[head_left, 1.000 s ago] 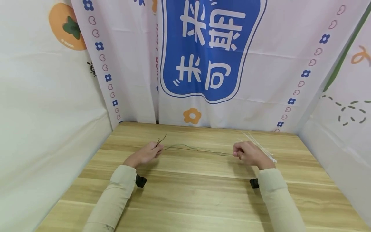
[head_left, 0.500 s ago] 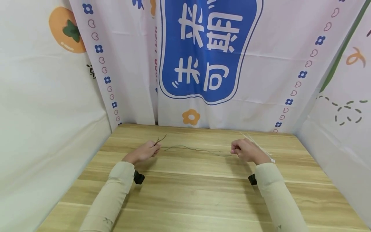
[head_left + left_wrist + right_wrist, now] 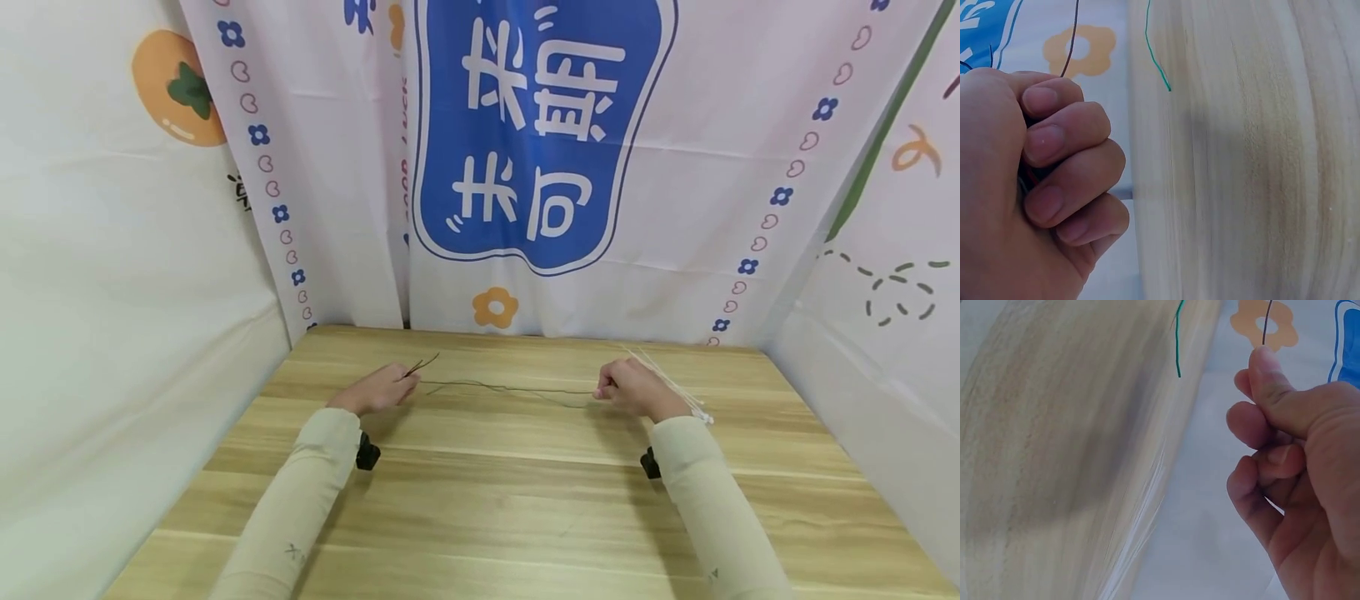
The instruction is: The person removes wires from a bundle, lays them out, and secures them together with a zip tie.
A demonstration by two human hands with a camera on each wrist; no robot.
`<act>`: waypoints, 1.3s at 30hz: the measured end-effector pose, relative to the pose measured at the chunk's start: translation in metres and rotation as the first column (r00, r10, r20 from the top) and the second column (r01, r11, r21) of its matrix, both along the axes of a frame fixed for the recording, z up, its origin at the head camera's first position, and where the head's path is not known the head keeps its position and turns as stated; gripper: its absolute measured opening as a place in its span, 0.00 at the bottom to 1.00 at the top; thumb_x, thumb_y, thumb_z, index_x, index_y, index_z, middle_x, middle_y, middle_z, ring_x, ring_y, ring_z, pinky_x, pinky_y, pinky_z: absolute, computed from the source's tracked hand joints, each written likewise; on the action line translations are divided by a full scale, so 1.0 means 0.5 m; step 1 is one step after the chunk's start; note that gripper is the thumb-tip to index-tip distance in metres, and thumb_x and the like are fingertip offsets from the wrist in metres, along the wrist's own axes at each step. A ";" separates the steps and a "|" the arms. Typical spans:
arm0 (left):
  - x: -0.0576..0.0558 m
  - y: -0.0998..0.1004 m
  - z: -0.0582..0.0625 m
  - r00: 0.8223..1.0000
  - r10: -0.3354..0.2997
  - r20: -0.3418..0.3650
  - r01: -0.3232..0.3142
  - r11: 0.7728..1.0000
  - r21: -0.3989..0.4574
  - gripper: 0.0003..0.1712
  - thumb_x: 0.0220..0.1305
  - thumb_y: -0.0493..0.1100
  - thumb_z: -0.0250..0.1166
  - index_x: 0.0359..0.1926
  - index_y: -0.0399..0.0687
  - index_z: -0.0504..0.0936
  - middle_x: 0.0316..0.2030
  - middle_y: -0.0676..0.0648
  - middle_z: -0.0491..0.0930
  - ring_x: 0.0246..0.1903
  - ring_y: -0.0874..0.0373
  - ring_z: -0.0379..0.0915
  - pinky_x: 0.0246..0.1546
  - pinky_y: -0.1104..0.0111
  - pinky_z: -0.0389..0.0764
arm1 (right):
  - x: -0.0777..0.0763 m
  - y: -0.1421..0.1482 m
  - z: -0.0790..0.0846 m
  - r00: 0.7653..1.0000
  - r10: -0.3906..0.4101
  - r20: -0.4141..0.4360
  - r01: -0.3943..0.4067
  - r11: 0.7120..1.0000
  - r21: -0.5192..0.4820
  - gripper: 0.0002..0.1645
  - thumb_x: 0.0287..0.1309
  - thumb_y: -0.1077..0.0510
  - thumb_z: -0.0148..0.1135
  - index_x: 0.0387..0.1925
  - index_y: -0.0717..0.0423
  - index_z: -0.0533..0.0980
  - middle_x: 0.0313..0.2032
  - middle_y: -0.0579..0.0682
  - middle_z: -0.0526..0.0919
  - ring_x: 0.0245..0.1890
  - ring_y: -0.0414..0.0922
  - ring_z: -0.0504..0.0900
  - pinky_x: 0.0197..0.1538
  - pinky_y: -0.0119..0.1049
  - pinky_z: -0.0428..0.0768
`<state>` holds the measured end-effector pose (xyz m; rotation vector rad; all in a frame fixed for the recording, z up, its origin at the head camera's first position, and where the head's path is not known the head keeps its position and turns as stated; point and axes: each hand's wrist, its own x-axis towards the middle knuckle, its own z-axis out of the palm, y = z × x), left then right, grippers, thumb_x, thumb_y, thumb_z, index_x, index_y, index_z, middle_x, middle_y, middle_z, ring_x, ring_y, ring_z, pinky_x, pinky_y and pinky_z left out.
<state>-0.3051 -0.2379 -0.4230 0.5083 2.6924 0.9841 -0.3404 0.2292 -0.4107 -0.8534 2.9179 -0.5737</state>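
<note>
A thin dark wire (image 3: 540, 389) stretches nearly straight between both hands. My left hand (image 3: 384, 388) has its fingers curled round several wires; dark ends (image 3: 423, 364) stick out beyond it, and the rest is hidden in the fist. My right hand (image 3: 1297, 444) pinches the dark wire's other end between thumb and index finger, with the other fingers bent and holding nothing. A green wire (image 3: 558, 401) runs alongside the dark one and seems to cross it near the middle. Its two ends are loose, one near each hand, as the green wire (image 3: 1159, 65) shows in the left wrist view.
Several white cable ties (image 3: 678, 392) lie on the wooden table (image 3: 480, 517) just beyond and right of my right hand. A printed cloth (image 3: 495, 275) hangs along the table's back edge, and white cloth walls (image 3: 135, 333) stand at both sides.
The dark wire has become straighter between the hands. The green wire's right end now shows apart from my right hand. Both hands have stayed nearly in place.
</note>
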 end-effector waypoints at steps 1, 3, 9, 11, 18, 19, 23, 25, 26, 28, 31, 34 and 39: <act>-0.002 0.002 0.000 1.000 -0.001 -0.003 0.001 1.000 -0.012 0.31 0.86 0.45 0.42 0.17 0.55 0.63 0.14 0.57 0.58 0.15 0.64 0.51 0.20 0.71 0.59 | -0.001 0.000 -0.001 1.000 -0.009 0.009 0.009 1.000 -0.001 0.11 0.70 0.61 0.67 0.28 0.56 0.81 0.28 0.51 0.86 0.25 0.40 0.74 0.35 0.35 0.74; -0.005 0.005 -0.001 1.000 0.003 -0.012 -0.003 0.999 -0.046 0.30 0.86 0.44 0.42 0.18 0.54 0.62 0.14 0.57 0.58 0.15 0.63 0.51 0.20 0.70 0.59 | -0.003 -0.001 -0.002 1.000 -0.020 0.022 0.020 1.000 0.004 0.11 0.70 0.61 0.67 0.29 0.57 0.81 0.30 0.52 0.86 0.26 0.40 0.74 0.35 0.36 0.74; -0.008 0.019 -0.008 0.995 0.099 -0.001 -0.097 0.977 -0.191 0.26 0.85 0.48 0.45 0.22 0.54 0.66 0.17 0.56 0.60 0.16 0.63 0.53 0.18 0.70 0.60 | -0.008 -0.008 -0.006 1.000 -0.012 0.015 0.011 0.999 0.049 0.14 0.69 0.64 0.65 0.25 0.53 0.78 0.26 0.46 0.83 0.26 0.40 0.73 0.35 0.35 0.73; -0.008 0.024 -0.011 0.992 0.124 -0.002 -0.121 0.962 -0.245 0.25 0.84 0.49 0.45 0.23 0.54 0.67 0.16 0.56 0.62 0.16 0.63 0.54 0.17 0.70 0.60 | -0.008 -0.013 -0.008 1.000 0.004 0.013 -0.005 0.999 0.048 0.15 0.68 0.65 0.65 0.23 0.52 0.77 0.24 0.45 0.81 0.25 0.40 0.72 0.35 0.34 0.73; -0.008 0.037 -0.025 0.986 0.161 -0.037 -0.163 0.906 -0.390 0.26 0.84 0.50 0.46 0.22 0.54 0.68 0.17 0.54 0.64 0.17 0.61 0.57 0.21 0.67 0.63 | -0.009 -0.021 -0.023 0.999 0.018 0.048 -0.020 0.999 0.028 0.18 0.67 0.64 0.67 0.21 0.54 0.76 0.25 0.45 0.83 0.23 0.38 0.70 0.32 0.32 0.71; -0.007 0.039 -0.026 0.986 0.164 -0.037 -0.165 0.901 -0.401 0.26 0.84 0.50 0.46 0.23 0.54 0.69 0.17 0.54 0.64 0.18 0.61 0.57 0.21 0.66 0.63 | -0.010 -0.021 -0.025 0.999 0.015 0.052 -0.017 0.999 0.032 0.18 0.67 0.64 0.68 0.21 0.54 0.75 0.24 0.45 0.82 0.23 0.38 0.69 0.32 0.31 0.70; -0.005 0.048 -0.027 0.982 0.184 -0.039 -0.183 0.886 -0.425 0.26 0.83 0.50 0.45 0.22 0.53 0.69 0.17 0.53 0.65 0.17 0.59 0.57 0.21 0.65 0.63 | -0.011 -0.024 -0.031 0.998 0.014 0.067 -0.017 0.999 0.045 0.16 0.66 0.62 0.71 0.22 0.55 0.77 0.23 0.47 0.81 0.22 0.39 0.69 0.33 0.32 0.71; -0.005 0.052 -0.029 0.979 0.201 -0.044 -0.200 0.879 -0.434 0.26 0.83 0.50 0.45 0.22 0.53 0.69 0.17 0.52 0.65 0.18 0.59 0.58 0.21 0.65 0.63 | -0.011 -0.025 -0.032 0.998 0.023 0.065 -0.026 0.998 0.054 0.15 0.65 0.61 0.72 0.23 0.55 0.78 0.22 0.46 0.79 0.23 0.39 0.69 0.35 0.33 0.72; -0.005 0.053 -0.030 0.977 0.209 -0.047 -0.208 0.876 -0.436 0.26 0.83 0.50 0.46 0.22 0.53 0.69 0.17 0.52 0.65 0.18 0.58 0.58 0.21 0.65 0.62 | -0.011 -0.026 -0.033 0.998 0.025 0.064 -0.029 0.998 0.059 0.14 0.65 0.61 0.72 0.23 0.54 0.79 0.22 0.45 0.79 0.23 0.39 0.70 0.35 0.34 0.73; -0.004 0.054 -0.034 0.973 0.224 -0.051 -0.224 0.871 -0.437 0.26 0.82 0.51 0.46 0.22 0.53 0.70 0.18 0.51 0.66 0.18 0.58 0.58 0.21 0.64 0.62 | -0.012 -0.028 -0.034 0.998 0.029 0.062 -0.033 0.997 0.068 0.14 0.64 0.61 0.74 0.24 0.54 0.79 0.21 0.44 0.78 0.24 0.39 0.70 0.36 0.35 0.73; -0.005 0.051 -0.040 0.966 0.251 -0.057 -0.250 0.862 -0.442 0.25 0.82 0.50 0.45 0.22 0.52 0.70 0.19 0.51 0.66 0.19 0.58 0.58 0.21 0.65 0.62 | -0.013 -0.030 -0.035 0.998 0.031 0.057 -0.035 0.996 0.084 0.14 0.63 0.60 0.74 0.24 0.54 0.79 0.21 0.43 0.78 0.24 0.39 0.71 0.36 0.35 0.73; -0.007 0.045 -0.043 0.958 0.282 -0.056 -0.277 0.855 -0.438 0.25 0.82 0.50 0.44 0.22 0.52 0.69 0.19 0.51 0.65 0.19 0.58 0.57 0.21 0.65 0.61 | -0.014 -0.031 -0.036 0.998 0.034 0.050 -0.039 0.995 0.094 0.15 0.63 0.59 0.74 0.23 0.53 0.78 0.22 0.42 0.78 0.24 0.39 0.71 0.36 0.35 0.73; -0.007 0.037 -0.041 0.945 0.322 -0.048 -0.309 0.843 -0.441 0.25 0.82 0.51 0.43 0.26 0.50 0.73 0.22 0.48 0.70 0.22 0.55 0.63 0.25 0.63 0.64 | -0.012 -0.033 -0.035 0.998 0.031 0.048 -0.036 0.994 0.106 0.16 0.64 0.57 0.73 0.22 0.53 0.77 0.20 0.42 0.76 0.24 0.39 0.70 0.34 0.34 0.71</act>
